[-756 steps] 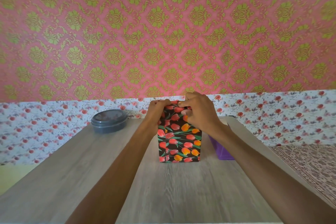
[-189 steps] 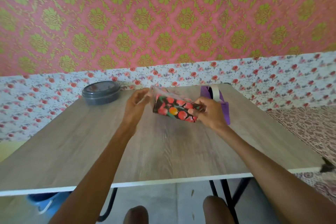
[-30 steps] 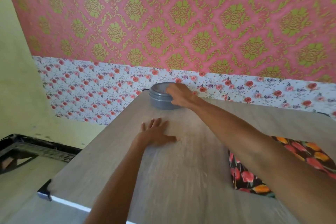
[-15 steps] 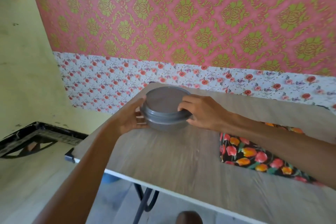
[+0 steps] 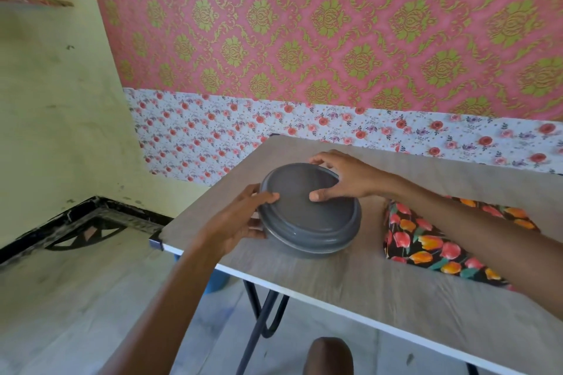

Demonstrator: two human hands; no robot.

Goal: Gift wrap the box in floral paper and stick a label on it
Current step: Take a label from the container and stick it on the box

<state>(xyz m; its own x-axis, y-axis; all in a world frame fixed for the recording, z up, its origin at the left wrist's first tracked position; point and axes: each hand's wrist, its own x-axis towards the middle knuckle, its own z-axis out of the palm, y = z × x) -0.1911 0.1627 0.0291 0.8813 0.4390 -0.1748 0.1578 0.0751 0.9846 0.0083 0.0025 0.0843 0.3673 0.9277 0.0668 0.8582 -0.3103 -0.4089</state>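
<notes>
I see the left hand gripping the left side of the grey tub at centre frame. Its thumb lies on the lid's edge and its fingers curl round the wall below. The right hand holds the tub from the far right: the thumb presses flat on the lid and the fingers hook over the far rim, close together. The tub stands on the table, near its left corner.

The box, wrapped in black paper with red and orange tulips, lies flat on the table at middle right, just beside the tub and apart from both hands. My right forearm crosses over it and hides its far side and right end, so I cannot tell whether a label is on it.

The lid is plain grey where I can see it, and motion blur softens its surface. What the tub holds is hidden. A knee is cut off at the bottom edge. A blue thing under the table is mostly hidden.
</notes>
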